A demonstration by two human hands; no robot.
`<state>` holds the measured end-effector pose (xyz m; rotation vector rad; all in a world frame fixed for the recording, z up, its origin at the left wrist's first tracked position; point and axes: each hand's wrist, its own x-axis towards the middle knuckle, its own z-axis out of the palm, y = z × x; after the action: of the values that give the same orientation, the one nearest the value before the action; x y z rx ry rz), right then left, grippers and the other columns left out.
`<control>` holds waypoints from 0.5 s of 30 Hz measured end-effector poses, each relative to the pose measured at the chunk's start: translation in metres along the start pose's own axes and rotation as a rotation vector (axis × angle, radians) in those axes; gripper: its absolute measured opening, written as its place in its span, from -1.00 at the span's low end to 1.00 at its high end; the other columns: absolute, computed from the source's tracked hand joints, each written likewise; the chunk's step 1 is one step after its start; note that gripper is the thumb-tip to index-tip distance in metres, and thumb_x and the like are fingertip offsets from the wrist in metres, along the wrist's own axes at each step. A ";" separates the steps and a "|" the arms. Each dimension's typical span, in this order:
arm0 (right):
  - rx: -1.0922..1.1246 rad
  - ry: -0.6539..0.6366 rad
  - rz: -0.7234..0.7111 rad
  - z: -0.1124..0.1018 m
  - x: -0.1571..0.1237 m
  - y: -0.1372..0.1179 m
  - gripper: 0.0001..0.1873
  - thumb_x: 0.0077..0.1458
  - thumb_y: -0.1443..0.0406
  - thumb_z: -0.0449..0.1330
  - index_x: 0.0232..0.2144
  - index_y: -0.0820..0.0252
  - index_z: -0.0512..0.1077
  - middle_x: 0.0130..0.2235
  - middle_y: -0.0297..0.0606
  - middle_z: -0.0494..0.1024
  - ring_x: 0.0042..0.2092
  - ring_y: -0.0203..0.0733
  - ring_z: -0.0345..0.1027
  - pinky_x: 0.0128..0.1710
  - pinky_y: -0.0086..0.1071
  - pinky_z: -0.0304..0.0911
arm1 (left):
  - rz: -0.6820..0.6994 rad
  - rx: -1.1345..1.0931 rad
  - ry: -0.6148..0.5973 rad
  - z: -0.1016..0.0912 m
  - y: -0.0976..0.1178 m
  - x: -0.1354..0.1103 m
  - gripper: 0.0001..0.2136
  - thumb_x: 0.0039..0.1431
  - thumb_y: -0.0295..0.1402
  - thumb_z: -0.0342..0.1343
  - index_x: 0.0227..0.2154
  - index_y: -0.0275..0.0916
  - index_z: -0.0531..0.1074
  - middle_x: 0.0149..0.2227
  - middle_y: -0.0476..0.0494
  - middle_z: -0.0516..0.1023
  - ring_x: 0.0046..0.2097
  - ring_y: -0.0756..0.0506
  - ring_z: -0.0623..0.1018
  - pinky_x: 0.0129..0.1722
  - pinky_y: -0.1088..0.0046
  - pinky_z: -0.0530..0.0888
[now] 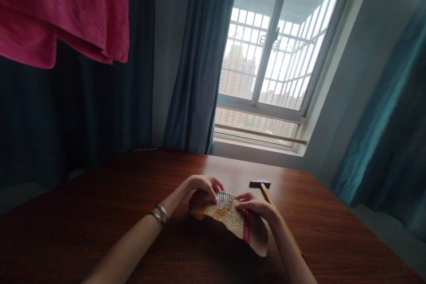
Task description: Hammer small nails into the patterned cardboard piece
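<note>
2 bare hands meet over a tan dotted sheet [233,224] near the middle of the dark wooden worktop [100,213]. the left hand [204,186], with 2 bracelets [159,214] at its wrist, arches over the sheet's far left end. its fingers are curled together, with the tips at a small pronged metal piece [226,199], but i cannot tell whether they grip it. the right hand [254,204] rests on the sheet just right of the prongs, its fingers pressed together and pinching the sheet's far edge.

judging by what shows, the work is well along: small dark dots already cover most of the visible sheet, beside 1 red stripe near its right end. only the spot at the prongs is in hand. whether the dots are holes or print is too small to tell.

the sheet lies flat, its long axis running from far left to near right, and its near right end points toward the person. the prongs stand roughly upright. a hammer [266,193] lies just right of the hands, its head far and its handle passing under the right forearm.

beyond are a window [276,53], blue curtains [199,53] and a hanging pink cloth [66,9].
</note>
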<state>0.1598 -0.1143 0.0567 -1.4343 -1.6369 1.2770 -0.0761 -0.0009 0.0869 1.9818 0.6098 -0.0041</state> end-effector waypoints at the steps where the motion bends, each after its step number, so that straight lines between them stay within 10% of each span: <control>1: 0.016 0.012 -0.004 -0.002 0.000 0.001 -0.57 -0.30 0.18 0.32 -0.28 0.17 0.49 -0.29 -0.29 0.54 -0.28 -0.14 0.39 -0.24 -0.32 0.25 | 0.022 -0.005 -0.005 -0.003 0.002 0.000 -0.52 -0.41 -0.29 0.33 -0.26 -0.20 0.49 -0.29 -0.12 0.53 -0.29 -0.15 0.50 -0.32 0.39 0.43; 8: 0.195 0.232 -0.081 -0.056 -0.033 0.003 -0.53 -0.28 0.16 0.31 -0.25 0.27 0.49 -0.28 -0.16 0.56 -0.28 -0.09 0.42 -0.26 -0.30 0.30 | 0.215 -0.058 0.666 -0.041 0.014 -0.006 -0.58 -0.16 -0.18 0.16 -0.23 -0.36 0.43 -0.27 -0.21 0.51 -0.23 -0.10 0.48 -0.29 0.44 0.38; 15: 0.288 0.759 0.013 -0.154 -0.087 0.090 -0.63 -0.37 0.21 0.30 -0.39 0.23 0.53 -0.28 -0.13 0.58 -0.24 -0.05 0.45 -0.25 -0.29 0.35 | 0.083 -0.160 0.838 -0.043 0.003 -0.003 -0.66 -0.13 -0.24 0.08 -0.28 -0.35 0.42 -0.33 -0.19 0.52 -0.29 -0.09 0.50 -0.40 0.50 0.37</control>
<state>0.3518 -0.1621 0.0402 -1.4883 -0.8980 0.7745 -0.0885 0.0330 0.1109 1.8007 1.0108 0.9332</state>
